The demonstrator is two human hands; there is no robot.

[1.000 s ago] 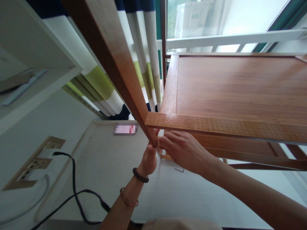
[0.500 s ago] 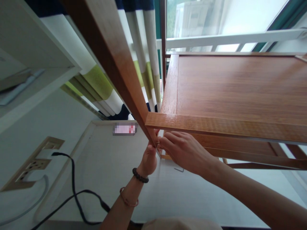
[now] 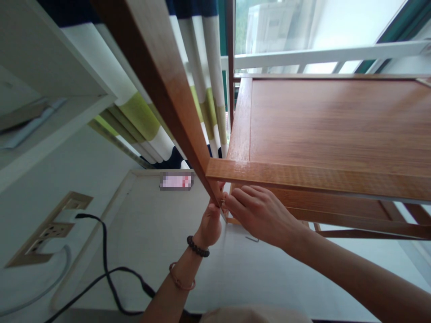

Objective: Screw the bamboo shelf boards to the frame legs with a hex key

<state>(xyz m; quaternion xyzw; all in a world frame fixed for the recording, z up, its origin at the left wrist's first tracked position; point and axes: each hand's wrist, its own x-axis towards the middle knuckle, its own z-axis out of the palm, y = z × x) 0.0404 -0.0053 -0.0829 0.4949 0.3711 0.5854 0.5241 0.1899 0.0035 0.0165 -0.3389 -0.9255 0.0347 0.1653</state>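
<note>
A wooden post [image 3: 175, 103] slants down to the white tabletop and meets the front rail [image 3: 303, 177] of a brown wooden shelf. Near the post's lower end, my left hand [image 3: 210, 222] is closed round it, thumb on the near side and fingers partly hidden behind. My right hand [image 3: 254, 208] comes in under the rail, its thumb and forefinger pinched at the post's right face. Between those fingertips shows a small, thin, shiny piece [image 3: 222, 201] that looks like a screw, mostly covered. An L-shaped hex key [image 3: 252, 239] lies on the tabletop below my right hand.
The wooden shelf board [image 3: 336, 121] spans the right side before a window. Striped curtains [image 3: 144, 121] hang behind the post. At left are a wall socket panel [image 3: 50, 231] with plugs and a black cable [image 3: 106, 251] across the white tabletop [image 3: 141, 233]. A white shelf [image 3: 67, 116] juts out upper left.
The whole view has shifted slightly to the right. Both hands keep their places at the post, with my right fingertips still pinched there.
</note>
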